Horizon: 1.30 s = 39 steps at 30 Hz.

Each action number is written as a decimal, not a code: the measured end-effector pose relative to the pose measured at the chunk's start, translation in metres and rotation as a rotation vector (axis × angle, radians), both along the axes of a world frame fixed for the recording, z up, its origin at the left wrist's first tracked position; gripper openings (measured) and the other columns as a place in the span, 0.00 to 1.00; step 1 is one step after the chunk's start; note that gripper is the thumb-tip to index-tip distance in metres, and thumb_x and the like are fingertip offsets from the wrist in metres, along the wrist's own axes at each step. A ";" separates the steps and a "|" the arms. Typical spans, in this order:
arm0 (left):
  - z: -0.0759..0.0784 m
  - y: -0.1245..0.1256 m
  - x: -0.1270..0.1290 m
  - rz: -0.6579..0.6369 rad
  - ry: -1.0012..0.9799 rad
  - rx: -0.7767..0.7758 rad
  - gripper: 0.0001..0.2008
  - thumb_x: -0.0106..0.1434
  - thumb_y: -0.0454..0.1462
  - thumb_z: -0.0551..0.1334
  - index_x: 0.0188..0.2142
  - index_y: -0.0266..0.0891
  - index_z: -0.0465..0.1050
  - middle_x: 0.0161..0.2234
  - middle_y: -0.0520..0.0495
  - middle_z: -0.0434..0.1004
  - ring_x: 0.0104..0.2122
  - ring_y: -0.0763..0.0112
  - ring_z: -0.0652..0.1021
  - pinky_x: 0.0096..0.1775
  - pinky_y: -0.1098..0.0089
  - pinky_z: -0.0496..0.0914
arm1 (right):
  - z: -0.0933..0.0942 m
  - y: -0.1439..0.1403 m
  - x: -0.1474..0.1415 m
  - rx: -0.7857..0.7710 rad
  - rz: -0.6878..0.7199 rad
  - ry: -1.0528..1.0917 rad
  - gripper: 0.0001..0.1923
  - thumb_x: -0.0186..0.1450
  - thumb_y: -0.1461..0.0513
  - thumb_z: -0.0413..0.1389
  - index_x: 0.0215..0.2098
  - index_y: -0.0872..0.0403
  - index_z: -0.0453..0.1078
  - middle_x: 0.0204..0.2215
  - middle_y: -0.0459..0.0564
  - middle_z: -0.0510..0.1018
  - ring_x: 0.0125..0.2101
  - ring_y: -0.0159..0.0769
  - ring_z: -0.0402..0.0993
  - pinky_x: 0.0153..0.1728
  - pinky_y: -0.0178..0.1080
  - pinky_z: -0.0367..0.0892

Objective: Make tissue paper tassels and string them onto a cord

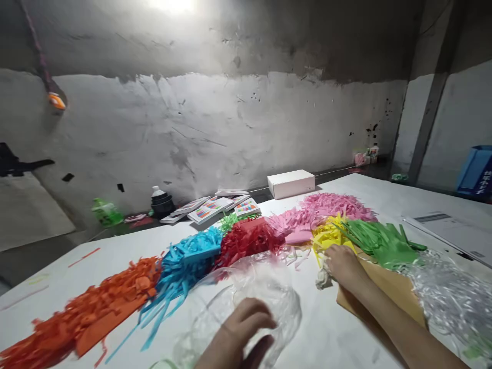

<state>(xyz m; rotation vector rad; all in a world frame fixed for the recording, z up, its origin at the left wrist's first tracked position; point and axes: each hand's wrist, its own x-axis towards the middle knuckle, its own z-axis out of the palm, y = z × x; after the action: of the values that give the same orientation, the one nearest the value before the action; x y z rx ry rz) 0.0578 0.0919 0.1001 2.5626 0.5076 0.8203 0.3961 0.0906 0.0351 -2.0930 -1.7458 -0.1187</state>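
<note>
At lower centre, left hand (246, 320) grips the clear plastic bag (265, 292); right hand (344, 266), fingers curled, pinches yellow paper shreds (326, 233), so filling the bag appears next.

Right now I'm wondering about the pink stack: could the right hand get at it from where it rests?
Probably yes: the right hand lies by the yellow strips, with the pink stack just beyond and nothing tall between.

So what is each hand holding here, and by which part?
Left hand grips a clear plastic bag at its near edge; right hand rests on yellow paper shreds, grip unclear.
</note>
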 end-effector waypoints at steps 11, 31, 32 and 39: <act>-0.067 0.136 0.276 -0.041 0.326 0.026 0.21 0.58 0.23 0.61 0.51 0.35 0.73 0.52 0.36 0.72 0.53 0.54 0.72 0.54 0.55 0.68 | -0.048 0.036 0.085 -0.038 -0.217 -0.133 0.16 0.70 0.55 0.57 0.53 0.55 0.69 0.50 0.53 0.75 0.45 0.39 0.75 0.46 0.47 0.73; -0.035 0.107 0.246 -0.043 -0.151 -0.902 0.27 0.58 0.59 0.63 0.31 0.34 0.74 0.27 0.49 0.72 0.27 0.70 0.69 0.30 0.71 0.61 | -0.004 0.016 0.070 0.697 -0.119 -0.017 0.12 0.71 0.62 0.53 0.49 0.53 0.75 0.52 0.59 0.73 0.54 0.50 0.65 0.54 0.53 0.59; -0.039 0.101 0.241 -0.049 -0.163 -0.959 0.27 0.57 0.59 0.64 0.30 0.34 0.74 0.27 0.49 0.72 0.27 0.70 0.69 0.31 0.71 0.62 | -0.004 0.016 0.068 0.688 -0.094 -0.006 0.12 0.71 0.62 0.52 0.49 0.54 0.75 0.52 0.59 0.73 0.55 0.50 0.65 0.55 0.53 0.59; -0.064 0.096 0.229 0.014 -0.318 -1.197 0.24 0.54 0.56 0.69 0.27 0.35 0.71 0.24 0.54 0.64 0.26 0.75 0.63 0.30 0.72 0.57 | 0.006 0.003 0.037 0.494 0.221 0.094 0.08 0.69 0.56 0.57 0.40 0.52 0.74 0.37 0.51 0.76 0.39 0.42 0.71 0.44 0.42 0.64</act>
<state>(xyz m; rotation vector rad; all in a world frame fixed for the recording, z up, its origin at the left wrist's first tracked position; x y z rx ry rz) 0.2868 0.1879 0.0357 1.3113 0.6428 0.6118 0.4332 0.0937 0.0411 -1.5230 -1.6706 -0.3428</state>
